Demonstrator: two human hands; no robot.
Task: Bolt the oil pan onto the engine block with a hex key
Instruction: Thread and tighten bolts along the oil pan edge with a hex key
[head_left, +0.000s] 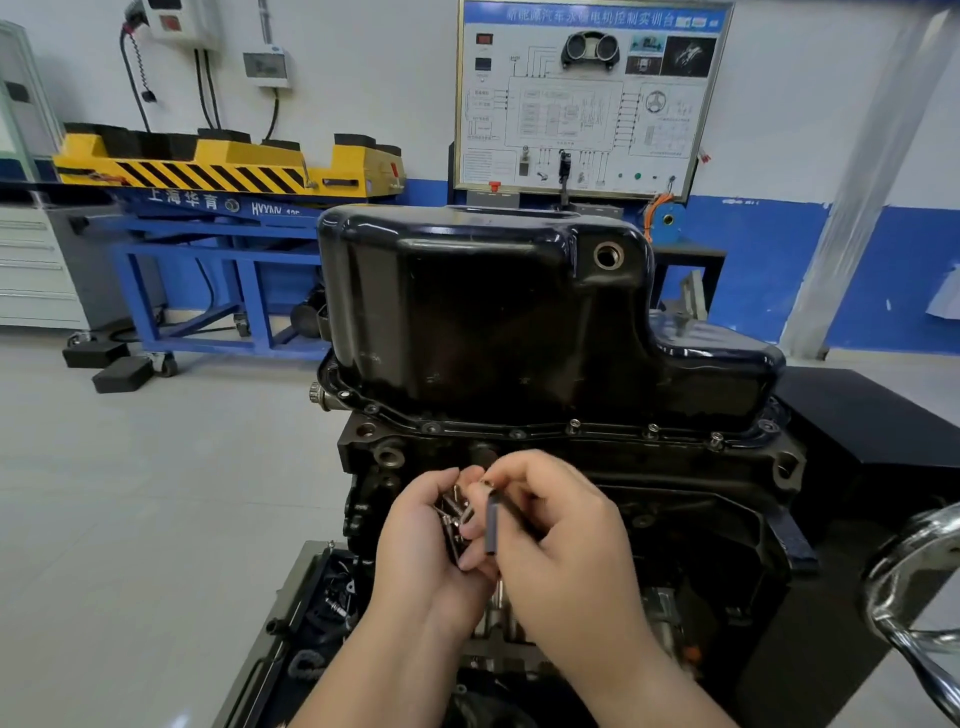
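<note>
A glossy black oil pan (483, 312) sits upside down on the dark engine block (675, 488). Bolts stand in its front flange at the right (573, 426), while holes further left look bare. My left hand (421, 540) is cupped below the flange and holds several loose bolts (453, 512). My right hand (561, 535) is next to it; its fingers pinch one bolt at the tips and the grey hex key (491, 525) is tucked in its grip, pointing down.
The engine stands on a stand with a chrome handwheel (914, 587) at the right and a tray of parts (322, 597) low left. Behind are a blue and yellow lift table (208, 218) and a wiring display board (587, 98).
</note>
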